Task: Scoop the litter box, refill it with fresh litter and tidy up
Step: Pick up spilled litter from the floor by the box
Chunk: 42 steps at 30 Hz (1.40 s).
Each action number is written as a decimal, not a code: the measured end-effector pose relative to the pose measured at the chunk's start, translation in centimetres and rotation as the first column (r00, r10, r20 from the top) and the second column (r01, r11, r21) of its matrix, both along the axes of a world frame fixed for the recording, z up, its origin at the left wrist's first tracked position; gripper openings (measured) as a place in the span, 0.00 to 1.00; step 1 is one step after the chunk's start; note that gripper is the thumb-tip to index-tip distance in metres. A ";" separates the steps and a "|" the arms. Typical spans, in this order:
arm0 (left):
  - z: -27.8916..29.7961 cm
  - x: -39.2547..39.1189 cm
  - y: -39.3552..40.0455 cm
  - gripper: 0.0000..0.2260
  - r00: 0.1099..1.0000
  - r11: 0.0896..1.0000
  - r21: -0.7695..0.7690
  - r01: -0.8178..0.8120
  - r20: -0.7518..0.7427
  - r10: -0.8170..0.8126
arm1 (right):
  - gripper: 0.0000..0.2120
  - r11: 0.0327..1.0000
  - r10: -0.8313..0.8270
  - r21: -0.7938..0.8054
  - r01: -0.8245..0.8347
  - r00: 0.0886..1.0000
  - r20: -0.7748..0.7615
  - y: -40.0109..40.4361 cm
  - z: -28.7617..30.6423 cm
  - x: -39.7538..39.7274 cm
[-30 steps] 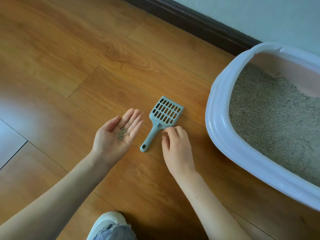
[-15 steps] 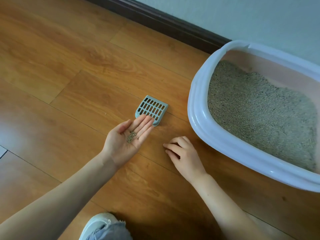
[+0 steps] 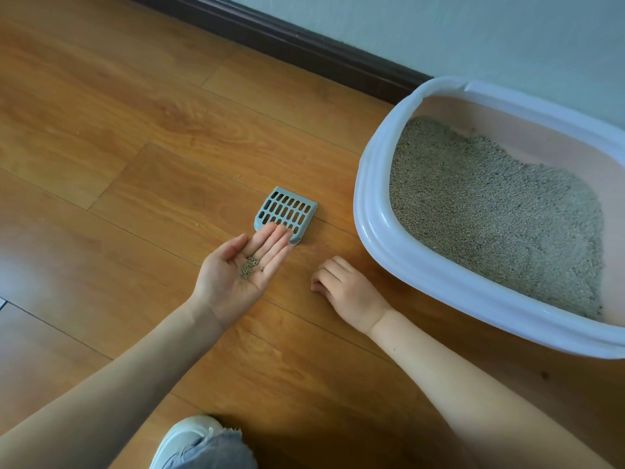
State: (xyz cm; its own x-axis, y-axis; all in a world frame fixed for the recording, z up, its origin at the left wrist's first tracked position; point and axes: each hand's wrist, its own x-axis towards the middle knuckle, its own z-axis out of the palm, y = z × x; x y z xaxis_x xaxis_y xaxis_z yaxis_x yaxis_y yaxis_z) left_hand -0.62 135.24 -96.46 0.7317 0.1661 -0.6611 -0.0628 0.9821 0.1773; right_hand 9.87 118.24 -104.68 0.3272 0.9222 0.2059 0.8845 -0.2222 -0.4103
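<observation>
The white litter box (image 3: 375, 231) stands on the floor at the right, filled with grey litter (image 3: 490, 211). A grey-blue slotted scoop (image 3: 287, 209) lies on the wooden floor left of the box; its handle is hidden behind my left hand. My left hand (image 3: 236, 272) is held palm up with straight fingers, and a small heap of litter pellets (image 3: 249, 265) lies on the palm. My right hand (image 3: 345, 289) is palm down on the floor beside the box, fingers curled, fingertips touching the boards; whether it pinches anything is hidden.
A dark skirting board (image 3: 304, 45) runs along the wall behind. A few stray pellets (image 3: 195, 225) lie on the floor left of the scoop. My white shoe (image 3: 189, 438) and jeans hem show at the bottom edge.
My right hand moved from beside the scoop handle to the floor nearer the box. My left hand shifted over the scoop's handle, still carrying pellets. The view swung right, showing more of the box.
</observation>
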 end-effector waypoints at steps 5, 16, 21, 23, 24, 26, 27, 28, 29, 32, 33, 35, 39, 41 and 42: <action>-0.1 0.0 -0.2 0.19 1.000 1.000 0.001 -0.003 -0.021 0.003 | 0.05 0.986 -0.022 -0.162 0.036 0.996 0.090 0.2 1.1 -0.7; -1.0 0.3 0.2 0.20 0.998 1.000 0.000 0.002 -0.062 -0.002 | 0.12 0.837 -0.322 -0.497 0.228 0.940 -0.112 3.6 8.1 -1.1; -1.9 0.9 -0.2 0.15 0.991 1.000 0.026 0.014 -0.130 -0.011 | 0.09 0.958 -0.283 -0.172 0.231 0.871 -0.402 7.4 9.2 -3.2; -1.8 1.1 -0.3 0.15 0.993 0.998 0.026 0.058 -0.102 -0.055 | 0.08 0.966 -0.258 -0.100 0.239 0.924 -0.281 8.3 9.0 -3.7; -1.8 1.2 -0.3 0.16 0.994 0.997 0.014 0.074 -0.077 -0.072 | 0.08 0.966 -0.257 -0.063 0.249 0.941 -0.219 8.7 8.8 -3.9; -1.9 1.2 0.0 0.18 0.995 0.997 -0.009 0.083 -0.052 -0.083 | 0.08 0.963 -0.270 -0.027 0.269 0.951 -0.152 9.1 8.2 -4.0; -1.9 1.2 0.2 0.19 0.995 0.996 -0.010 0.084 -0.049 -0.084 | 0.07 0.962 -0.272 -0.013 0.272 0.953 -0.135 9.2 8.1 -4.0; -2.0 1.1 0.4 0.21 0.994 0.996 0.000 0.090 -0.057 -0.090 | 0.05 0.960 -0.276 0.003 0.278 0.953 -0.124 9.2 8.0 -4.0; -2.1 1.1 0.5 0.21 0.993 0.995 0.009 0.097 -0.062 -0.096 | 0.05 0.958 -0.282 0.015 0.286 0.951 -0.126 9.3 7.9 -4.0; -2.7 0.9 1.1 0.18 0.993 0.996 0.006 0.094 -0.072 -0.093 | 0.06 0.958 -0.279 0.033 0.286 0.951 -0.133 9.5 7.7 -3.8; -2.6 0.8 1.2 0.17 0.993 0.995 0.007 0.099 -0.071 -0.098 | 0.07 0.958 -0.280 0.032 0.286 0.952 -0.125 9.5 7.6 -3.8; -2.2 0.8 1.4 0.17 0.991 0.993 0.010 0.122 -0.050 -0.121 | 0.07 0.955 -0.290 0.032 0.296 0.949 -0.128 9.7 7.6 -3.8; -2.0 0.9 1.8 0.19 0.988 0.988 0.043 0.149 -0.038 -0.148 | 0.09 0.939 -0.318 0.070 0.336 0.929 -0.191 9.9 7.5 -3.9; -2.3 1.0 2.2 0.23 0.990 0.990 0.023 0.142 -0.018 -0.141 | 0.11 0.922 -0.349 0.090 0.377 0.908 -0.234 9.8 7.5 -3.7; -2.3 1.0 2.3 0.24 0.990 0.990 0.015 0.137 -0.019 -0.136 | 0.12 0.912 -0.360 0.103 0.397 0.895 -0.262 9.8 7.5 -3.6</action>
